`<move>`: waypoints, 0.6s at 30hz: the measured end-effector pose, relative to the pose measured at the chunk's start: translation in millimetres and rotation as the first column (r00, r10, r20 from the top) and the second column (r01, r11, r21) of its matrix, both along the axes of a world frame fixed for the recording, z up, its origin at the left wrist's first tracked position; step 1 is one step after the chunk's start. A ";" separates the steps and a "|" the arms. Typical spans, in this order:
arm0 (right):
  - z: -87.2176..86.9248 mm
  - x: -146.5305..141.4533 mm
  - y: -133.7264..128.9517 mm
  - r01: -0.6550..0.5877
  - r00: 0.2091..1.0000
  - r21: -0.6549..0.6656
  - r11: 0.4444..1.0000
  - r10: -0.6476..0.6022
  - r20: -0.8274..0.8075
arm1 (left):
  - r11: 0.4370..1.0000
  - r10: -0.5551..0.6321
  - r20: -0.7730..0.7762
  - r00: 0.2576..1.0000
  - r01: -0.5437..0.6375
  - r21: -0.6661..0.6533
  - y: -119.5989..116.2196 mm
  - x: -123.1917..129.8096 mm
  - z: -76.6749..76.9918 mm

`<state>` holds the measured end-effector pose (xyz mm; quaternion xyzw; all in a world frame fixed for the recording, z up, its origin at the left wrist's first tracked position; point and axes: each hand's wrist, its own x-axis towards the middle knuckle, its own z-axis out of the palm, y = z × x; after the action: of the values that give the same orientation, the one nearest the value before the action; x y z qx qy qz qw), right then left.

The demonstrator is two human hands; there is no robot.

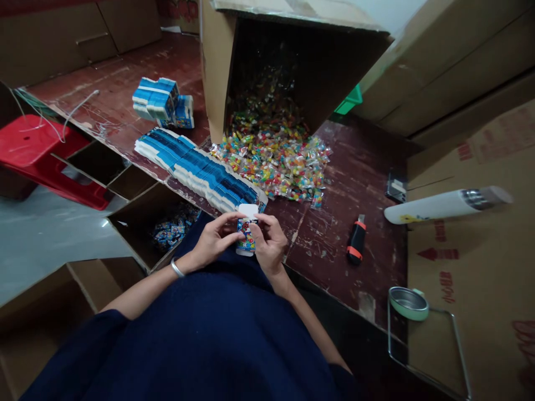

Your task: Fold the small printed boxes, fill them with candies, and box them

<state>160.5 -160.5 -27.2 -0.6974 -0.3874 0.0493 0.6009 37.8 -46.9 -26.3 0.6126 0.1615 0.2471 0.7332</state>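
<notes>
Between my two hands is a small printed candy box (246, 233), mostly blue with coloured pictures, its white end flap raised at the top and another flap showing at the bottom. My left hand (215, 239) pinches its left side; a silver bangle is on that wrist. My right hand (270, 242) grips its right side, thumb across the front. Just beyond lies a long row of flattened blue boxes (200, 170). Behind the row, small clear packets of colourful candies (276, 161) spill out of a tipped carton (217, 78).
More bundled flat boxes (156, 100) lie farther back left. A carton of filled boxes (173, 227) stands below the table edge at left, near a red stool (37, 142). At right are a utility knife (356, 240), a white bottle (434, 207) and a metal-lined cup (408, 303).
</notes>
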 end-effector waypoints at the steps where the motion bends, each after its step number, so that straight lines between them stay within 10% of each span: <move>1: 0.8 1.3 -0.9 -0.009 0.999 -0.016 1.000 0.010 0.031 | 0.999 -0.035 -0.033 0.999 0.034 -0.006 2.0 -1.0 1.8; 18: 32.3 22.9 9.4 -0.278 0.884 -0.080 0.957 0.223 -0.410 | 0.995 -0.032 -0.117 0.993 0.043 0.087 12.3 -8.1 12.6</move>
<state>183.4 -151.1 5.1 -0.6563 -0.3402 0.2933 0.6062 29.7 -34.6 -13.7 0.6609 0.1807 0.2045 0.6991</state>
